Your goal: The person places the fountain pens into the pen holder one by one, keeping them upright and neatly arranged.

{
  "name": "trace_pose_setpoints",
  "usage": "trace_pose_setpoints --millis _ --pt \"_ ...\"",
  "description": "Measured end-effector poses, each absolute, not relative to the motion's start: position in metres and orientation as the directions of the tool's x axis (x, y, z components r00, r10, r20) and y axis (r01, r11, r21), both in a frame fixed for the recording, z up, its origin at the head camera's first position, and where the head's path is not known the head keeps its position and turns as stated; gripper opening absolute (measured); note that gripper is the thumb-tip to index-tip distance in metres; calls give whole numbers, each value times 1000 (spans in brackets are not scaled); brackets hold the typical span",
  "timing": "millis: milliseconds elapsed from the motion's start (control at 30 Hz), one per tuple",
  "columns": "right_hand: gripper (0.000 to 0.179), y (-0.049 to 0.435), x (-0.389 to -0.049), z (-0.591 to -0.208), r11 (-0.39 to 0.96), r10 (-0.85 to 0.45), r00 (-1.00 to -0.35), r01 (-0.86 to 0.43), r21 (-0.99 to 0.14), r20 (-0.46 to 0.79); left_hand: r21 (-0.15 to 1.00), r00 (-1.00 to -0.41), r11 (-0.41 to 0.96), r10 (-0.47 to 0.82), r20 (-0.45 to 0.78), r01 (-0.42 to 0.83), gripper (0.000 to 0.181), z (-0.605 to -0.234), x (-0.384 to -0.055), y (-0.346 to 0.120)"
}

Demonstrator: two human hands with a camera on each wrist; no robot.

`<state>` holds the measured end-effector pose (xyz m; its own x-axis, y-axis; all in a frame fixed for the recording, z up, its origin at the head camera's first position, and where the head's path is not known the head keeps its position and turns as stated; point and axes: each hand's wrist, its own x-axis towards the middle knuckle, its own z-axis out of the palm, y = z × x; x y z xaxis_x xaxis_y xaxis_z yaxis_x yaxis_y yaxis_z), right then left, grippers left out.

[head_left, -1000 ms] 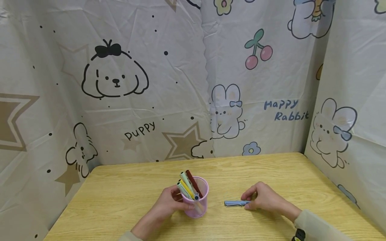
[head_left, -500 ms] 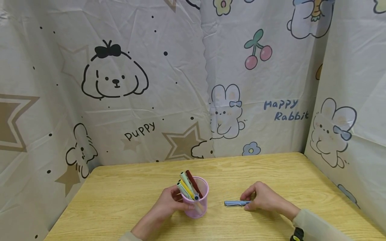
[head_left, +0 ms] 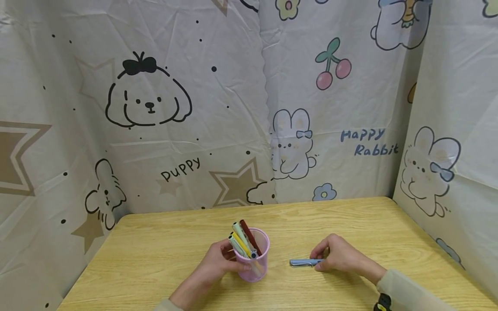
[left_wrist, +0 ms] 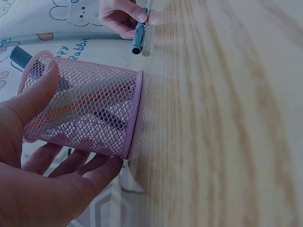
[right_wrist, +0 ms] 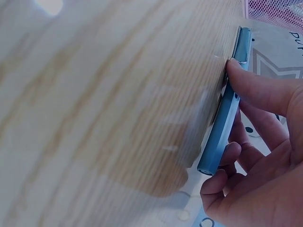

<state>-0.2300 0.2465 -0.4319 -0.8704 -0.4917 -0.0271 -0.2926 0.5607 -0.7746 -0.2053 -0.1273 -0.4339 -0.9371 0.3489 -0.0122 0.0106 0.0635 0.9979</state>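
A pink mesh pen cup (head_left: 260, 264) stands on the table, gripped by my left hand (head_left: 214, 262) with the thumb on the near side and the fingers behind. Several pens (head_left: 242, 242) lean in it: pale green, yellow, dark red and one with a blue end. To the right of the cup, my right hand (head_left: 342, 255) pinches a blue pen (head_left: 304, 262) with a metal clip. In the right wrist view this blue pen (right_wrist: 222, 127) lies low along the tabletop, the thumb on one side and the fingertips on the other.
The wooden table (head_left: 171, 242) reaches back to a printed cloth curtain (head_left: 233, 108), which also closes in both sides. A dark watch (head_left: 383, 302) sits on the right wrist, over the sleeve.
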Motion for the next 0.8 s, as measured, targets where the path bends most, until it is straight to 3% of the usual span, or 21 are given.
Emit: trace_pose_setpoints --millis 800 --pt "14 244 -228 -423 579 -458 -889 -300 -758 2 998 -937 59 348 0 22 64 -431 -205 -127"
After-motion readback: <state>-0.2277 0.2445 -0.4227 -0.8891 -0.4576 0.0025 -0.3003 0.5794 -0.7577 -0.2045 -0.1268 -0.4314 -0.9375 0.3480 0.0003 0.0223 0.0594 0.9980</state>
